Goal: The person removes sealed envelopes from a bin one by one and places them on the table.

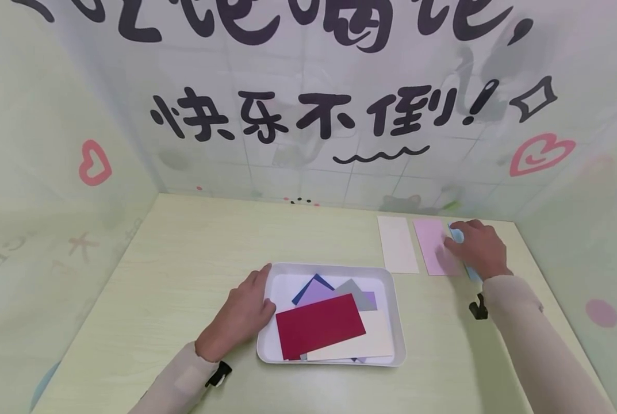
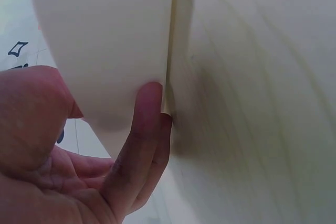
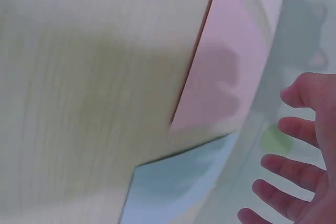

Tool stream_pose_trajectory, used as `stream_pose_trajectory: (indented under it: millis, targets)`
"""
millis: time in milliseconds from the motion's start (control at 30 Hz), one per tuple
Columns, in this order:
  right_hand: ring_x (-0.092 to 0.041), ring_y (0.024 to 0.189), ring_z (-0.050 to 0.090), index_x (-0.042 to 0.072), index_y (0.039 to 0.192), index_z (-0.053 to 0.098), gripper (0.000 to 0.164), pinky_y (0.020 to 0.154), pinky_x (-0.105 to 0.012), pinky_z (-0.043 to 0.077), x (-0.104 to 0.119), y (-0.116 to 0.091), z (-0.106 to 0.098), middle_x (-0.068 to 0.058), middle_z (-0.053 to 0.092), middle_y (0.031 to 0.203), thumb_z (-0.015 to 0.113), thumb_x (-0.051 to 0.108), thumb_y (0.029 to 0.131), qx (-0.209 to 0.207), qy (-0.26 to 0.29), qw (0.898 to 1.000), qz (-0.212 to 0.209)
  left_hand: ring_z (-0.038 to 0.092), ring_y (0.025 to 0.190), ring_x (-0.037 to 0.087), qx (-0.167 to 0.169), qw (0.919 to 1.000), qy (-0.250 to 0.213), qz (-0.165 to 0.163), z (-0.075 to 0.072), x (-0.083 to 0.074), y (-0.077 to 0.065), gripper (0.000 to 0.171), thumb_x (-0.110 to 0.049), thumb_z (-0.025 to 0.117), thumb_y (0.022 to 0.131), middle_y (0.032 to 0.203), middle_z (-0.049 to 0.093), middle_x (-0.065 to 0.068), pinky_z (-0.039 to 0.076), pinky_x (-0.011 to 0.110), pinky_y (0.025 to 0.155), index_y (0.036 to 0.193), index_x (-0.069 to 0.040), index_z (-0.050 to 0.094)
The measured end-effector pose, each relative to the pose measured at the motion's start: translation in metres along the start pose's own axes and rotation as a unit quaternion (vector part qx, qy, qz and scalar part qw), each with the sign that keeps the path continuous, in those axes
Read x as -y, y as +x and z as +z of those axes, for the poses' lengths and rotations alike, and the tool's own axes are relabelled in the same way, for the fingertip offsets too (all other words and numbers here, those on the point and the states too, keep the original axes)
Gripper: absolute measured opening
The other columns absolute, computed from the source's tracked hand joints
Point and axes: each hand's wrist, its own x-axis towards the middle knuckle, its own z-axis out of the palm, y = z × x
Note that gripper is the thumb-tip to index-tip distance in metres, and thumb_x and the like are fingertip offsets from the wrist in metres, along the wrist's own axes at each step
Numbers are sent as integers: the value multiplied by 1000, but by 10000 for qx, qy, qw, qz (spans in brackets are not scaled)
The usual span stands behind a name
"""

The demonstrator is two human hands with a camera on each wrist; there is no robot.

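My left hand [image 1: 241, 310]'s got the white tray [image 1: 398, 322] pinched at its left rim. My right hand [image 1: 479, 247] hovers over the blue card [image 3: 170, 182], far right on the worktop [image 1: 194, 241], fingers [image 3: 291, 170] spread apart.

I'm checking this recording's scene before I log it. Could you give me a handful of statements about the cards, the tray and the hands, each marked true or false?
1. The left hand touches the white tray. True.
2. The tray holds only one colour of card. False: several colours show, among them the red card overlapping the cream card.
3. Outside the tray, the pink card lies between the pale card and the blue card. True.
4. The right hand also touches the tray. False: it is over the blue card.
5. The three cards outside the tray are stacked. False: they lie side by side.
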Motion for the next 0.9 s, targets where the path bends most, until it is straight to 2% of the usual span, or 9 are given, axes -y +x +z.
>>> stream_pose_trajectory:
  millis: [100, 200, 333, 433, 567, 900]
  targets:
    - [-50, 114, 45, 10, 128, 62, 43, 72, -64, 46, 16, -8, -1, -21, 55, 131, 57, 37, 95, -384, -108, 9980, -494, 64, 98, 28, 0, 10000, -19, -3, 0, 0, 0, 71, -14, 63, 91, 139, 48, 19, 56, 37, 75, 152, 0, 30]
    - [-46, 111, 50, 12, 122, 66, 38, 68, -61, 49, 32, -18, 1, -16, 60, 124, 61, 33, 91, -858, -193, 9900, -1100, 64, 97, 28, -22, 10000, -29, 12, 0, 0, 0, 70, -14, 62, 91, 138, 48, 20, 56, 37, 75, 152, 1, 31]
    - [-40, 107, 54, 12, 114, 70, 34, 65, -56, 51, 55, -32, 6, -11, 64, 116, 65, 30, 86, -1441, -151, 9708, -1911, 64, 96, 28, -26, 10000, -41, -1, 0, 0, 0, 70, -14, 62, 91, 138, 48, 20, 56, 37, 76, 152, 0, 31]
    - [-38, 104, 56, 12, 111, 71, 33, 62, -52, 51, 75, -43, 8, -10, 65, 113, 66, 29, 83, -1709, -145, 9536, -2476, 64, 96, 29, -23, 10000, -68, -19, 0, 0, 0, 70, -14, 62, 91, 138, 48, 19, 56, 37, 75, 152, 0, 31]
    - [-36, 105, 58, 14, 112, 71, 34, 67, -50, 52, 103, -57, 9, -11, 66, 114, 68, 31, 83, -1714, -215, 9372, -3031, 64, 96, 28, -30, 10000, -88, -19, 0, 1, 0, 71, -15, 62, 91, 137, 48, 19, 57, 37, 75, 152, -1, 30]
    - [-28, 114, 54, 19, 122, 68, 38, 79, -43, 53, 163, -86, 7, -6, 62, 125, 66, 35, 87, -1105, -277, 9243, -3641, 64, 98, 29, -53, 10000, -71, 41, 0, 1, -1, 70, -14, 61, 91, 137, 49, 19, 55, 40, 80, 152, 1, 31]
